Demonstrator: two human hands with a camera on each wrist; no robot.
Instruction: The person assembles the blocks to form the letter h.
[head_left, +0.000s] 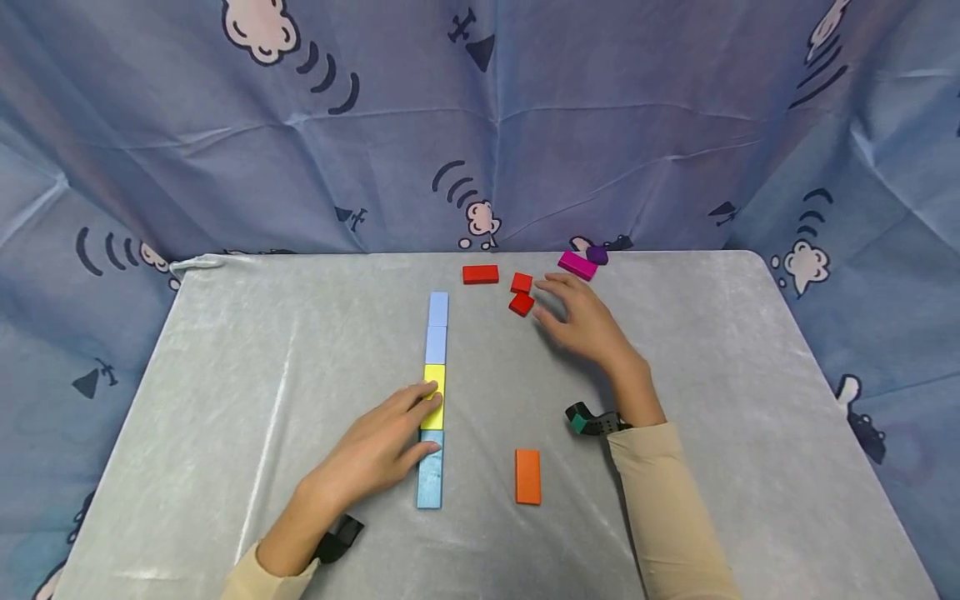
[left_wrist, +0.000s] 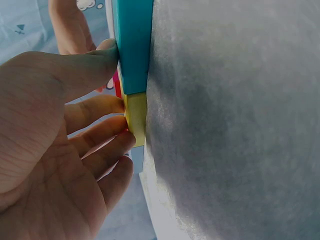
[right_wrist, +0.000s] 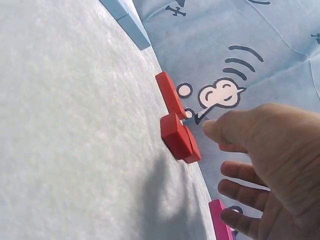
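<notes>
A straight row of blocks runs away from the person: a light blue block (head_left: 430, 487) nearest, then a yellow section (head_left: 434, 373), then two periwinkle blocks (head_left: 436, 342). My left hand (head_left: 378, 442) rests along this row, its thumb against the light blue block and its fingertips on the yellow part. In the left wrist view those fingers are loosely extended along the blocks' side. My right hand (head_left: 581, 321) hovers beside two small red blocks (head_left: 521, 304), thumb and fingers spread, nothing between them. The right wrist view shows the red blocks (right_wrist: 175, 137) just off the thumb tip.
A longer red block (head_left: 480, 274) lies near the table's back edge. Behind the right hand are a magenta block (head_left: 577, 265) and a purple block (head_left: 597, 255). An orange block (head_left: 528, 477) lies nearer the person. A patterned blue curtain (head_left: 600, 150) hangs behind the grey-covered table (head_left: 750, 358).
</notes>
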